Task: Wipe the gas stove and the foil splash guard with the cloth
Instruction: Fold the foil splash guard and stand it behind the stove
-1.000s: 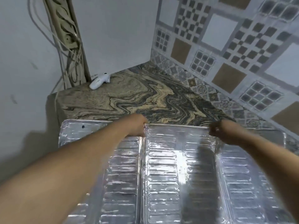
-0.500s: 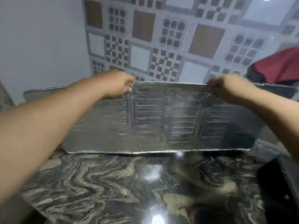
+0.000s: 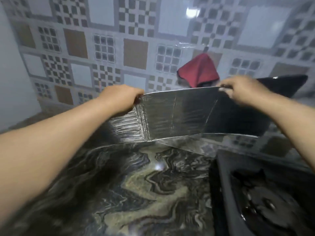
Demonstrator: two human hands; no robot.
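Observation:
I hold the silver foil splash guard [image 3: 180, 114] upright over the marbled counter, its lower edge close to the surface. My left hand [image 3: 121, 97] grips its top edge on the left, and my right hand [image 3: 243, 91] pinches the top edge further right. The guard's right panel folds back and looks dark. A red cloth [image 3: 198, 72] hangs on the tiled wall behind the guard, out of both hands. The black gas stove [image 3: 265, 193] sits at the lower right, one burner visible.
The swirled dark and tan counter [image 3: 136, 193] spreads below my arms. A patterned tile wall [image 3: 105, 48] rises behind, and a plain white wall [image 3: 10, 74] stands at the left.
The view has swung right, bringing the stove and the red cloth into sight. Both hands have carried the guard rightward, still gripping its top edge, and its panels are folded at more of an angle.

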